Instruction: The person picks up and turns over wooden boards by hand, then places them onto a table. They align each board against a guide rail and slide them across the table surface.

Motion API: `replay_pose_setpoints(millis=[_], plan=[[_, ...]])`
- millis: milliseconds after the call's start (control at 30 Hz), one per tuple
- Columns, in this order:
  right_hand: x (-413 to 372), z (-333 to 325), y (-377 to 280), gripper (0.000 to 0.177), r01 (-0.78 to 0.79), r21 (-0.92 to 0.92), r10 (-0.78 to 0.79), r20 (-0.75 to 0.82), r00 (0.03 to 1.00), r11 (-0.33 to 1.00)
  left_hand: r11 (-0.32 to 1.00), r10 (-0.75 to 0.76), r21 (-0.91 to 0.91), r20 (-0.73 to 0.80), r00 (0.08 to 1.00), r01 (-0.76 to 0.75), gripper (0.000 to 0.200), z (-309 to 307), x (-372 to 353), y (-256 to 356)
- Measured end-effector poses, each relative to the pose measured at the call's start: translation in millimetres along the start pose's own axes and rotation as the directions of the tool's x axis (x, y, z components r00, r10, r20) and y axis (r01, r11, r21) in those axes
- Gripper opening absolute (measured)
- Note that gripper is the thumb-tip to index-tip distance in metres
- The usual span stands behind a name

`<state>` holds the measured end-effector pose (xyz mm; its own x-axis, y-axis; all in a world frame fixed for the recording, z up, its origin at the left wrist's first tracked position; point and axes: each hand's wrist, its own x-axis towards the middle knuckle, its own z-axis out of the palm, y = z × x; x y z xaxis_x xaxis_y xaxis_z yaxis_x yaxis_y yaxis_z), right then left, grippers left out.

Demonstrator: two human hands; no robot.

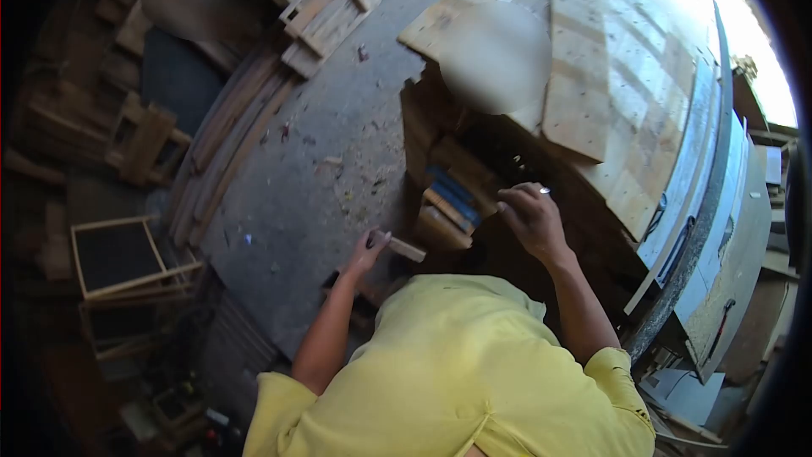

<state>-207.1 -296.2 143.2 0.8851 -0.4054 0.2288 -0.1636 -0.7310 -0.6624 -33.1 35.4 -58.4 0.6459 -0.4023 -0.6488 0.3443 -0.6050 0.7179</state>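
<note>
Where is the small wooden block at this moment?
Head view, just below centre: the small wooden block is in the left hand, over the concrete floor, left of the wood stack.

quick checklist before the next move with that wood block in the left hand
1. Grip: left hand closed on one end of the wood block: ok.
2. Free hand: right hand has curled fingers and its palm is hidden: cannot tell.
3. Reach: stack of wood pieces sits just beside the right hand: ok.
4. Footing: floor is littered with chips and scraps: not ok.
5. Surroundings: big boards lie flat: ok.
</note>
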Motion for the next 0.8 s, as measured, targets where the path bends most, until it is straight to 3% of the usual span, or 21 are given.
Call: replay_pose_setpoints(millis=[33,100,167,233,333,400,533,733,800], plan=[[-12,22,-12,0.022,0.028,-0.007,-0.027,0.123,0.992,1.000,0.995,0.087,0.060,-0.027,0.996,-0.086,0.078,-14,-12,-11],[-29,64,-24,0.024,0.036,-0.015,-0.033,0.186,0.982,0.999,0.995,0.066,0.084,-0.057,0.996,-0.061,0.077,-30,-31,-11],[-38,90,-37,0.027,-0.008,-0.202,0.086,0.378,0.922,0.979,0.995,0.059,0.086,-0.069,0.996,-0.053,0.077,-34,-51,1],[-53,118,-35,0.035,0.036,-0.246,0.070,0.408,0.910,0.969,0.991,0.080,0.113,-0.038,0.996,-0.075,0.077,-40,-73,13],[-73,147,-40,0.044,0.071,-0.324,0.044,0.333,0.942,0.943,0.988,0.090,0.130,-0.036,0.995,-0.084,0.080,-46,-81,-9],[-82,157,-44,0.051,0.005,-0.370,0.105,0.277,0.955,0.929,0.987,0.127,0.107,-0.029,0.991,-0.123,0.081,-49,-83,-27],[-85,161,-51,0.049,-0.047,-0.419,0.162,0.245,0.956,0.907,0.981,0.162,0.113,-0.007,0.987,-0.161,0.084,-57,-90,-49],[-90,172,-48,0.039,-0.029,-0.337,0.056,0.070,0.996,0.941,0.974,0.199,0.103,0.017,0.980,-0.199,0.076,-63,-104,-72],[-93,176,-55,0.037,-0.032,-0.364,0.071,0.095,0.993,0.931,0.976,0.201,0.076,0.044,0.979,-0.204,0.081,-66,-107,-74]])
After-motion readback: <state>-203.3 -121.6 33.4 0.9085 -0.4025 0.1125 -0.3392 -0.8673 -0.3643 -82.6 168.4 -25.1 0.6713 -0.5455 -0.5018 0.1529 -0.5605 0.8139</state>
